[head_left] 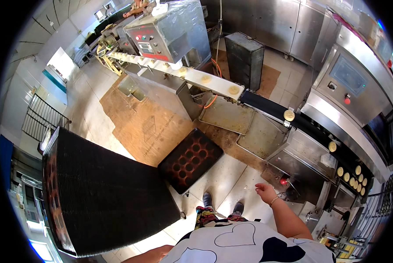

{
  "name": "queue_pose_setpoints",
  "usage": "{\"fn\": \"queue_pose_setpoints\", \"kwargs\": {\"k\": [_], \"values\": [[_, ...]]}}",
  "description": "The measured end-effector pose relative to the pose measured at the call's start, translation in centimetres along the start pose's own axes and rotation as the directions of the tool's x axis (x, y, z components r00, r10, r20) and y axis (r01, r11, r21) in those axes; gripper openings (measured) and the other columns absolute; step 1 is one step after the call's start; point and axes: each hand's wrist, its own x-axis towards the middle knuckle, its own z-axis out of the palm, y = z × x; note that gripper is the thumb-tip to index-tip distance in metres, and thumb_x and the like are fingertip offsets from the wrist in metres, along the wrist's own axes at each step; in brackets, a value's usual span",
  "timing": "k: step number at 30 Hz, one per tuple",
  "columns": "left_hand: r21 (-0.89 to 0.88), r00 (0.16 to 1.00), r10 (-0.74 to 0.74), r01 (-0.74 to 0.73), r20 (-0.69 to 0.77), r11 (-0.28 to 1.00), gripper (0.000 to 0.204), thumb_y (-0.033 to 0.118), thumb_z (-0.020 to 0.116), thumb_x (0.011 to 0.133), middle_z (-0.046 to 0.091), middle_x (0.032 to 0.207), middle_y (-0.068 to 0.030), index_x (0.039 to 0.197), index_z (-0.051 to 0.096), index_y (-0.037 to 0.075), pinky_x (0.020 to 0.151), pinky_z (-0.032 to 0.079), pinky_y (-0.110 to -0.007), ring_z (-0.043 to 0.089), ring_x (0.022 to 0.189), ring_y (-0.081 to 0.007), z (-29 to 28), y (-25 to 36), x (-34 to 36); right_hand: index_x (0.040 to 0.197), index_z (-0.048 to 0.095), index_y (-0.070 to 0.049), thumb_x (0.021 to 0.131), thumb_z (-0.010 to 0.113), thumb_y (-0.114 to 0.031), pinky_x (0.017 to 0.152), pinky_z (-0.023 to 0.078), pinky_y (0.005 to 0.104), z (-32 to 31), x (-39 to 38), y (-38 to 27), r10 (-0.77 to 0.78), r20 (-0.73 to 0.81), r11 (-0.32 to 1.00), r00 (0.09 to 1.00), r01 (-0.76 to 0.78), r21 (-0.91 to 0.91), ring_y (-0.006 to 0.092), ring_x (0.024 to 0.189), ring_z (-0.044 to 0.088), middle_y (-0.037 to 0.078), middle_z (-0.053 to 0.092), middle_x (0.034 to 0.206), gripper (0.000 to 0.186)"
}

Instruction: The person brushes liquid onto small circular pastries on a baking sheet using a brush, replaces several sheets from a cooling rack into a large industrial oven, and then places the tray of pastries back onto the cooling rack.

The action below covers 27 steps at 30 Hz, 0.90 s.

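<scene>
My right hand (265,193) hangs in the air in front of me, its fingers loosely bent and a little apart, with nothing visible in them. Of my left arm (150,254) only a piece shows at the lower edge; the hand itself is out of the picture. A dark baking tray (176,177) with rows of round hollows lies low in front of my feet, beside a tall stack of black trays (104,188) on the left. Pale round dough cakes (289,115) ride on a black conveyor belt (266,105), several of them bunched at its near right end.
A white belt (218,83) carries more cakes from a steel machine (146,44) with buttons. Two worn metal trays (227,116) lean below the belt. Cardboard (139,118) covers part of the floor. A control panel (347,74) stands right; another person (138,8) is far back.
</scene>
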Motion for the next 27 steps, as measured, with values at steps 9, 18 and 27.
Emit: {"fn": "queue_pose_setpoints", "kwargs": {"k": [9,18,27], "values": [[0.662,0.928,0.371,-0.253,-0.041,0.706,0.024,0.025,0.06,0.076,0.064,0.088,-0.015,0.089,0.065,0.005,0.071,0.05,-0.038,0.062,0.08,-0.03,-2.6,0.2,17.6,0.107,0.062,-0.009,0.082,0.059,-0.023,0.076,0.05,0.0326,8.2,1.5,-1.3,0.027,0.269,0.945,0.963,0.063,-0.32,0.023,0.083,0.064,0.012,0.066,0.091,0.029],[0.052,0.78,0.29,-0.316,-0.554,0.947,0.048,0.029,0.07,0.072,0.051,0.112,-0.0235,0.11,0.054,0.005,0.088,0.043,-0.042,0.051,0.103,-0.0387,-22.2,14.2,28.0,0.105,0.062,-0.007,0.084,0.056,-0.015,0.069,0.05,0.0302,14.7,6.4,2.9,0.129,0.186,0.971,0.974,-0.086,-0.224,0.0204,0.074,0.063,0.013,0.065,0.084,0.023],[0.205,0.929,0.15,-0.083,-0.339,0.975,0.074,0.027,0.069,0.075,0.035,0.133,-0.0219,0.132,0.031,-0.002,0.095,0.041,-0.038,0.044,0.117,-0.0351,-28.6,22.0,36.6,0.107,0.06,-0.005,0.085,0.055,-0.011,0.074,0.05,0.0291,18.1,10.0,10.3,0.354,0.216,0.919,0.91,-0.295,-0.263,0.0212,0.081,0.063,0.013,0.066,0.089,0.023]]}}
